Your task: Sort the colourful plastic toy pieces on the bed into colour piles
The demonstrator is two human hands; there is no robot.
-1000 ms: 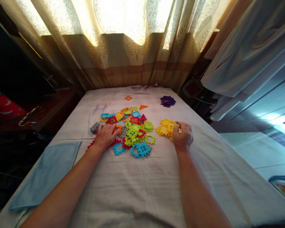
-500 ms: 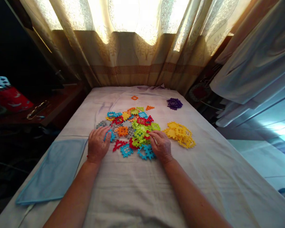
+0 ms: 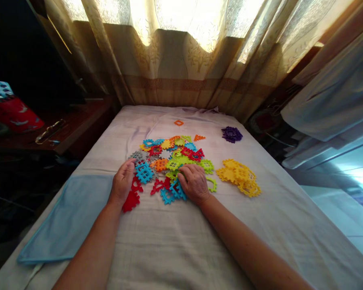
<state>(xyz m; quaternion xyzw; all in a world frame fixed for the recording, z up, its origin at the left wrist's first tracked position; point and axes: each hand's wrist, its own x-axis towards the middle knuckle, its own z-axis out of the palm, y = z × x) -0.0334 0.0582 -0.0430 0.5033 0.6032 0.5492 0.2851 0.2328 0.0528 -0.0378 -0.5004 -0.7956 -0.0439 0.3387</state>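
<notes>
Toothed plastic building pieces in several colours lie in a loose pile on the white sheet. My left hand [image 3: 122, 182] rests at the pile's left side, its fingers loosely stretched toward the grey pieces [image 3: 138, 155] and nothing visible in them. Close by it are a blue window-shaped piece [image 3: 144, 172] and a solid red piece [image 3: 131, 201]. My right hand [image 3: 195, 183] is over the front of the pile, fingers curled down by the green pieces [image 3: 173, 164] and the blue pieces [image 3: 168, 195]. Its fingertips are partly hidden, so what they grip cannot be made out.
Separate heaps of yellow pieces [image 3: 240, 176] and purple pieces [image 3: 231, 134] lie to the right. Single orange pieces [image 3: 199, 137] sit behind the pile. A light blue cloth pad [image 3: 69, 217] lies at left. Curtains [image 3: 169, 60] hang beyond the bed's far edge.
My right hand has moved left over the pile, and a green piece now shows to its right. Red pieces now show beside my left hand. The view has shifted slightly.
</notes>
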